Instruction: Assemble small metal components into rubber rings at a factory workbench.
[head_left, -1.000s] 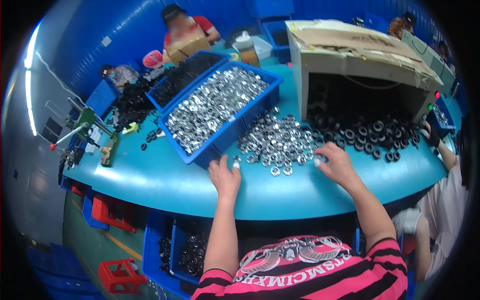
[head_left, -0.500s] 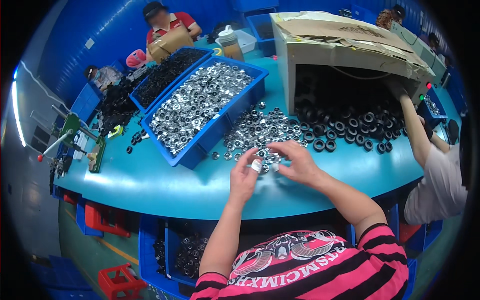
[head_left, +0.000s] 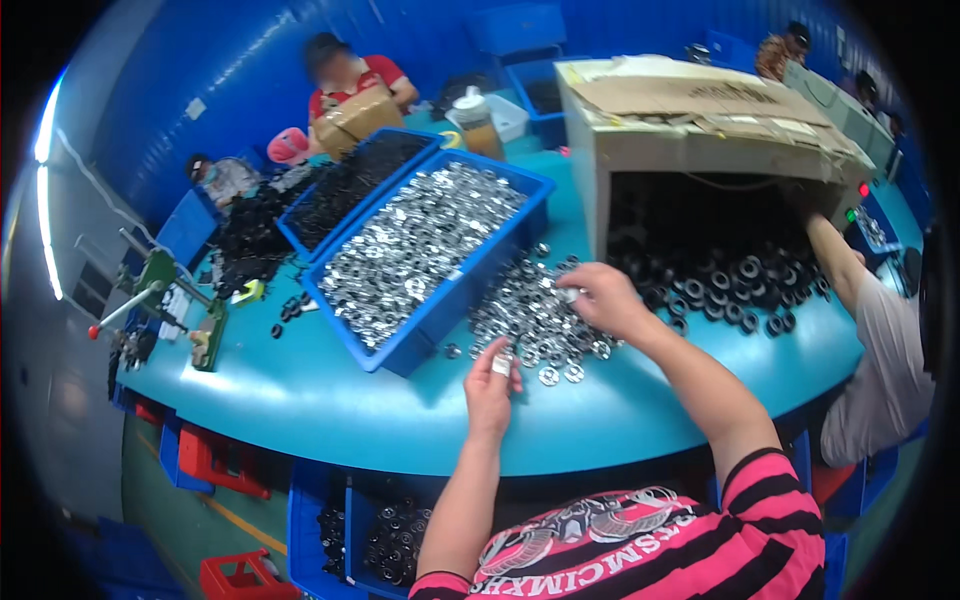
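A heap of small shiny silver ring-shaped metal parts (head_left: 530, 305) lies on the blue-green table. My left hand (head_left: 490, 392) is at the heap's near left edge, its fingers curled together; what they hold, if anything, is hidden. A white wrap shows on one of its fingertips. Over the far right side of the heap, my right hand (head_left: 608, 302) has its fingers bent toward the thumb, close to the parts. Whether a part is pinched there is too small to make out. A few silver parts (head_left: 560, 374) lie loose between the hands.
A blue bin (head_left: 425, 335) full of silver parts stands left of the heap. Black rings (head_left: 745, 300) spill from a box-like housing (head_left: 700, 140) at right, where another person's arm (head_left: 835, 250) reaches in. A green hand press (head_left: 205, 330) stands far left.
My hands have moved apart. The right went away from me, over the heap; the left stays near its front edge. More silver parts lie toward me, and the view has shifted.
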